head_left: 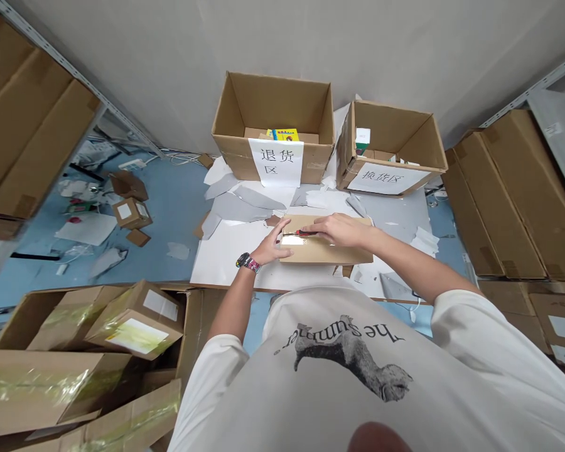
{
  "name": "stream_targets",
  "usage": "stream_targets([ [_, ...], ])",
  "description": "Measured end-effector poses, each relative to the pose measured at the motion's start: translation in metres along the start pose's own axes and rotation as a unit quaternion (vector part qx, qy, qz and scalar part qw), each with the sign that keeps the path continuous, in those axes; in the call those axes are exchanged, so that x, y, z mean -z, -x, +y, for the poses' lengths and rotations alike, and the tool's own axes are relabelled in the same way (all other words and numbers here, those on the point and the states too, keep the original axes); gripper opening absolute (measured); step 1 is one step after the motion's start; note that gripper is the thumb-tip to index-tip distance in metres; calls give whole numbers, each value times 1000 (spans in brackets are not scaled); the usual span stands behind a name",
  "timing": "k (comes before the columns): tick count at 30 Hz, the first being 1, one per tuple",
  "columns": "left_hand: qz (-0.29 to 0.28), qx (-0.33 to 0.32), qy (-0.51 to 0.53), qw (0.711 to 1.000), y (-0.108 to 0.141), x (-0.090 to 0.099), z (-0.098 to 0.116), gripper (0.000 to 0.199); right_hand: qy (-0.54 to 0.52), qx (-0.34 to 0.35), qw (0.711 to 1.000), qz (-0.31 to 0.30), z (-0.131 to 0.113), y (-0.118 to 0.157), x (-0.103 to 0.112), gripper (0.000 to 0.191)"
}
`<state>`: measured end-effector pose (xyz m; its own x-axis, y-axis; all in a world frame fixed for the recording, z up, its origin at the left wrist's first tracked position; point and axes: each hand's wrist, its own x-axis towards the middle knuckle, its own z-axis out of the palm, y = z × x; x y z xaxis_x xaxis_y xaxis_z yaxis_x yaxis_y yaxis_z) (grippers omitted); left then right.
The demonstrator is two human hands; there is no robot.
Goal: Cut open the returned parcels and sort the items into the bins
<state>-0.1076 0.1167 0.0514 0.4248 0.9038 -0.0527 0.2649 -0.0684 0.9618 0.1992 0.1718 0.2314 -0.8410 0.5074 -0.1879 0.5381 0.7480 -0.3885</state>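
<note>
A closed brown cardboard box (327,253) lies lengthwise on the white table (216,267), with a shiny strip of tape along its top. My left hand (268,248) grips the box's left end, thumb and fingers spread across it; a watch and a patterned band are on that wrist. Closed in my right hand (339,229) is a red and black utility knife (306,233), pointing left along the tape toward my left hand. The tip of its blade is too small to make out.
Behind stand two open labelled cartons: the left carton (230,154) holds yellow packages, the right carton (343,166) small boxes. Torn grey wrapping (254,198) litters the table. A big carton (188,333) of taped parcels sits at lower left; tall cartons (513,201) stand right.
</note>
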Motion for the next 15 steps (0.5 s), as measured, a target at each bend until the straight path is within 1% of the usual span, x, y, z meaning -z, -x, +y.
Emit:
stream_targets([
  [6, -12, 20, -1, 1000, 1, 4, 9, 122, 15, 22, 1000, -9, 2, -7, 2, 57],
  [10, -12, 27, -18, 999, 2, 6, 12, 122, 26, 39, 999, -19, 6, -7, 4, 66],
  [12, -10, 32, -30, 999, 2, 7, 13, 121, 27, 33, 999, -23, 13, 1, 6, 68],
  [15, -6, 40, -42, 998, 3, 7, 13, 119, 26, 1, 999, -32, 28, 24, 9, 64],
])
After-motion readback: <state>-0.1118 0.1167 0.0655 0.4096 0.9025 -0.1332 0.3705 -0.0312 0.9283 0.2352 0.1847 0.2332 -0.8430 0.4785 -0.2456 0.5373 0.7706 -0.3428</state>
